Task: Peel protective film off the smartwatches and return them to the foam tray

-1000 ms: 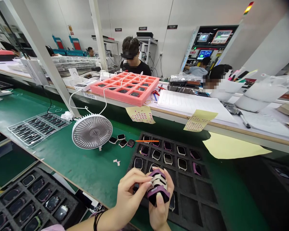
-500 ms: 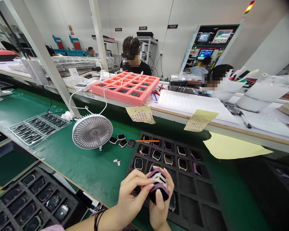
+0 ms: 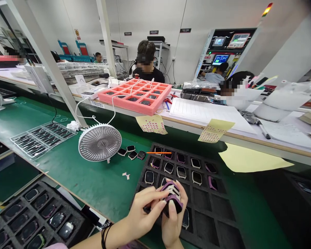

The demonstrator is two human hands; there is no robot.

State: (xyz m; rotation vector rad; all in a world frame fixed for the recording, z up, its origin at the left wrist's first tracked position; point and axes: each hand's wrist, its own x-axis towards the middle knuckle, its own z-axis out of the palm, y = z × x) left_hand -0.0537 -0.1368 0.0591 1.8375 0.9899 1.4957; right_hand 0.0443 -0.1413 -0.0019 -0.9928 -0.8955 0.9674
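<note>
Both of my hands hold a small stack of watch cases point(image 3: 172, 195), purple and white, just above the near edge of a black foam tray point(image 3: 215, 211). My right hand point(image 3: 175, 221) grips the stack from below with its thumb on the front case. My left hand point(image 3: 145, 211) pinches the stack's left side with curled fingers. The tray's far rows hold several more watch cases point(image 3: 180, 171) in their pockets.
A small white fan point(image 3: 100, 142) stands on the green mat, with three loose watch cases point(image 3: 131, 153) beside it. A second black tray of watches point(image 3: 28, 221) sits lower left. A pink foam tray point(image 3: 137, 95) and papers lie on the raised shelf. Other people work beyond it.
The stack and both hands have dropped slightly toward the tray, and my left fingers have slid further over the stack's left side.
</note>
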